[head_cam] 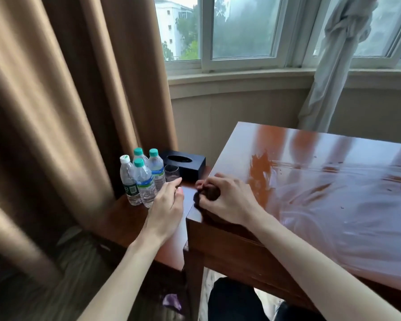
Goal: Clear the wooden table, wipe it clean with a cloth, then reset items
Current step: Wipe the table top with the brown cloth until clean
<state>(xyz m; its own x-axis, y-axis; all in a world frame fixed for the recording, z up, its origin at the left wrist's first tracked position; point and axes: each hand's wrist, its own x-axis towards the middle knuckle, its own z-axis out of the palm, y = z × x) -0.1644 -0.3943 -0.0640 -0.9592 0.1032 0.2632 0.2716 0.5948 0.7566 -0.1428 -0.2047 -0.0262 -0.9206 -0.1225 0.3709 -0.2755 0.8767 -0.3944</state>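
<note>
- The desk (322,193) top is bare and streaked wet, so wiping looks under way.
- Right hand (227,200) bunches a dark cloth (198,200) at the desk's corner.
- Left hand (167,205), fingers loosely extended and empty, hovers near the bottles (141,177), glass (171,173) and tissue box (183,164) parked on the lower side table (125,218).

Right hand (227,200) clutches a dark cloth (200,200) at the wet worktop (333,181) corner; left hand (168,205) reaches toward four bottles (144,177)

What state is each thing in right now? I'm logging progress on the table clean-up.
Wooden table: streaked wet, bare of items.
Four water bottles: upright, capped, on the lower side table.
Glass: upright, apparently empty.
Tissue box: no tissue showing.
Left hand: open, reaching.
Right hand: gripping a dark cloth.
</note>
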